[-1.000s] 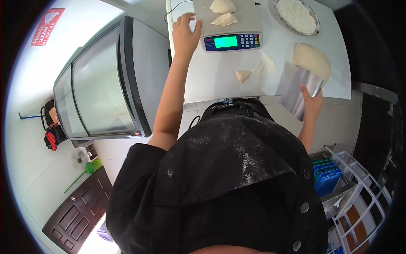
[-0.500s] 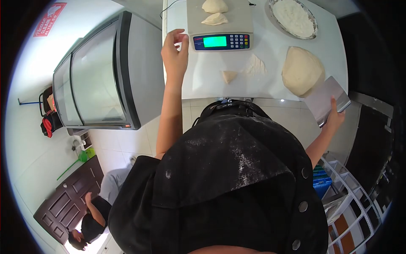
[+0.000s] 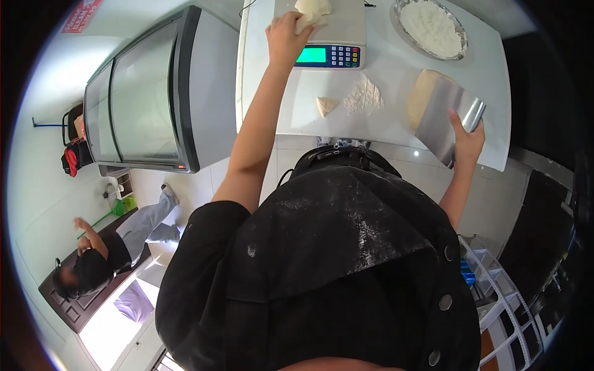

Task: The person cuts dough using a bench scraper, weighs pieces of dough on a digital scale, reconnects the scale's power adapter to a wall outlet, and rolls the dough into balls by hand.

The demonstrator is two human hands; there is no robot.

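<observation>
My left hand (image 3: 286,41) reaches over the digital scale (image 3: 343,34), its fingers closed on a flat dough piece (image 3: 311,22). Just beyond that piece a rounder dough lump (image 3: 314,6) rests on the scale's platform. In my right hand (image 3: 469,143) is a metal dough scraper (image 3: 447,117), gripped by its rolled handle. The scraper's blade covers much of the large dough mass (image 3: 419,99), and I cannot tell whether it touches the dough. Between my hands a small dough triangle (image 3: 326,106) lies on the white table beside a patch of flour (image 3: 364,96).
A foil-like round tray of flour (image 3: 463,46) stands at the back right of the table (image 3: 383,123). A glass-topped freezer (image 3: 148,99) is to the left. Another person (image 3: 99,260) stands near the door at lower left. A white rack (image 3: 495,278) is at lower right.
My left hand has moved up and right onto the scale and taken hold of the flat dough piece. My right hand has brought the scraper left and up over the large dough.
</observation>
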